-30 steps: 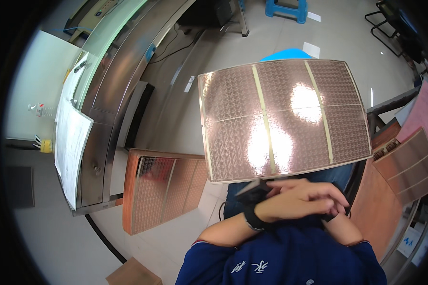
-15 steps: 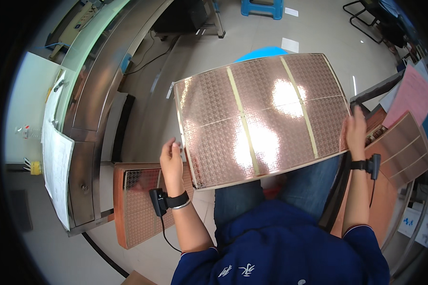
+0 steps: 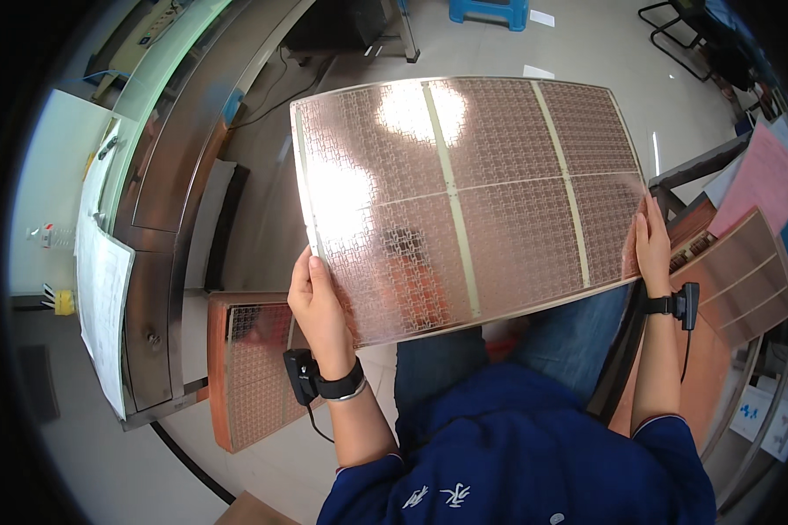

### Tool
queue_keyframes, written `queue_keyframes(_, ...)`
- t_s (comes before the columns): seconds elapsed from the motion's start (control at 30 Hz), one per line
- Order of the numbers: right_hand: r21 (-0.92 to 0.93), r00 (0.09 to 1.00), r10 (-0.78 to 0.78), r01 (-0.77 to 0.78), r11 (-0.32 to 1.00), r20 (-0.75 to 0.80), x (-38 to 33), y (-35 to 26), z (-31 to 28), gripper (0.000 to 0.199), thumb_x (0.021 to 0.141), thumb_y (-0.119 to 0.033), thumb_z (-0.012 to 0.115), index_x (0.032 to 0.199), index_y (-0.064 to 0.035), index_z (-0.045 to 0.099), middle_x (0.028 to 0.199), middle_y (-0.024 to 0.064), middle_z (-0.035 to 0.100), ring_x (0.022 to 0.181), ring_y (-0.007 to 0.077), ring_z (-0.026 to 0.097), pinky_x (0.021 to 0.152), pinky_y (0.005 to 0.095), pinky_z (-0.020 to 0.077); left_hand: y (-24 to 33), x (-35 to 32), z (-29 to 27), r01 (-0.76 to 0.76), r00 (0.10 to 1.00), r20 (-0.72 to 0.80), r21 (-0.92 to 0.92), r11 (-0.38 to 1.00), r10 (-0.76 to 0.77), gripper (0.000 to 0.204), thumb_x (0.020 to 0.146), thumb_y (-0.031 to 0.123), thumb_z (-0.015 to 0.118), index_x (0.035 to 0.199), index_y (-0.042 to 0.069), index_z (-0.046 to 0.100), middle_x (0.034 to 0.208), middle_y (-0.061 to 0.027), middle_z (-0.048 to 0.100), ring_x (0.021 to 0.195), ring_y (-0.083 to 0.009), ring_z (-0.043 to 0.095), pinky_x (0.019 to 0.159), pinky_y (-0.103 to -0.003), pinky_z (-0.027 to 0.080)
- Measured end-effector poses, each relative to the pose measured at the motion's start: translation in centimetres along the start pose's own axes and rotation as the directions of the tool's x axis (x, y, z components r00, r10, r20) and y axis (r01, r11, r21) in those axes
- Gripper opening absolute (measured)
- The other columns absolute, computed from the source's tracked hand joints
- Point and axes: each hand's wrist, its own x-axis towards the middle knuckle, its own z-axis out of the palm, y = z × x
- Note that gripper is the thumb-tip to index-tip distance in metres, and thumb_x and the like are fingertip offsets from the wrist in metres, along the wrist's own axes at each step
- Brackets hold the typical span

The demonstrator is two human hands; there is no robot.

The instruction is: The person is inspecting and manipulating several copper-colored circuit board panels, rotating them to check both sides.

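A large copper-coloured circuit board panel (image 3: 517,232), with a fine repeating pattern and pale dividing strips, is held over my lap. My left hand (image 3: 324,311) grips its lower left edge, the thumb on the face and the other fingers curled at the rim. At the right edge my right hand (image 3: 654,245) has its fingers pressed along the border. Bright reflections wash out the panel's upper left part. Most of the fingertips behind the panel are hidden.
A stack of similar panels (image 3: 258,385) stands low on my left, beside a metal cabinet (image 3: 155,324) with papers (image 3: 105,306) on it. To my right, more copper panels (image 3: 744,276) lean near pink paper (image 3: 762,179). A blue stool (image 3: 490,13) stands ahead.
My left hand has closed onto the panel's left edge from just beside it. The panel's left side has risen and tilted, shifting the reflections leftward. My right hand stays at the right edge.
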Motion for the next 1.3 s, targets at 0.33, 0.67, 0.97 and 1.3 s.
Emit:
queue_keyframes(0.33, 0.816, 0.924, 0.332, -0.336, 0.471, 0.189, 0.2, -0.8, -8.6, 0.038, 0.093, -0.018, 0.049, 0.127, -0.0014, 0.046, 0.107, 0.0065, 0.06, 0.092, 0.0087, 0.057, 0.08, 0.0211, 0.0457, -1.9, 1.2, -1.9, -0.028, 0.998, -0.066, -0.038, 0.999, 0.025, 0.023, 0.095, 0.014, 0.046, 0.103, -0.004, 0.058, 0.077, 0.001, 0.055, 0.065, -0.0037, 0.048, 0.058, -0.018, 0.039)
queue_keyframes(0.67, 0.876, 0.988, 0.152, -0.109, 0.47, 0.041, -3.2, -3.5, -12.2, 0.034, 0.092, -0.017, 0.052, 0.12, 0.0017, 0.049, 0.103, 0.0068, 0.061, 0.089, 0.01, 0.058, 0.078, 0.0224, 0.047, -3.5, 1.6, -3.1, -0.062, 0.997, -0.032, 0.1, 0.993, 0.066, 0.023, 0.095, 0.02, 0.045, 0.086, 0.0, 0.055, 0.074, 0.0036, 0.048, 0.066, -0.0058, 0.042, 0.058, -0.021, 0.037)
queue_keyframes(0.97, 0.89, 0.995, 0.102, -0.054, 0.453, 0.008, -4.1, -4.3, -14.1, 0.038, 0.089, -0.022, 0.057, 0.119, 0.0024, 0.051, 0.102, 0.0058, 0.06, 0.088, 0.009, 0.056, 0.078, 0.023, 0.0451, -2.3, 1.7, -2.6, -0.057, 0.993, -0.109, -0.031, 0.998, 0.053, 0.027, 0.096, 0.023, 0.044, 0.09, 0.0, 0.056, 0.075, 0.002, 0.051, 0.067, -0.005, 0.046, 0.059, -0.02, 0.039)
queue_keyframes(1.3, 0.915, 0.899, -0.326, 0.165, -0.368, -0.294, 1.2, 5.8, -12.8, 0.032, 0.094, -0.021, 0.044, 0.121, -0.0044, 0.047, 0.13, 0.008, 0.046, 0.124, 0.0207, 0.04, 0.106, 0.0391, 0.0327, 0.5, 11.0, -7.3, 0.472, 0.758, 0.642, -0.419, 0.776, -0.114, 0.034, 0.083, 0.017, 0.061, 0.113, 0.006, 0.05, 0.112, -0.0097, 0.055, 0.103, -0.021, 0.056, 0.088, -0.042, 0.05)
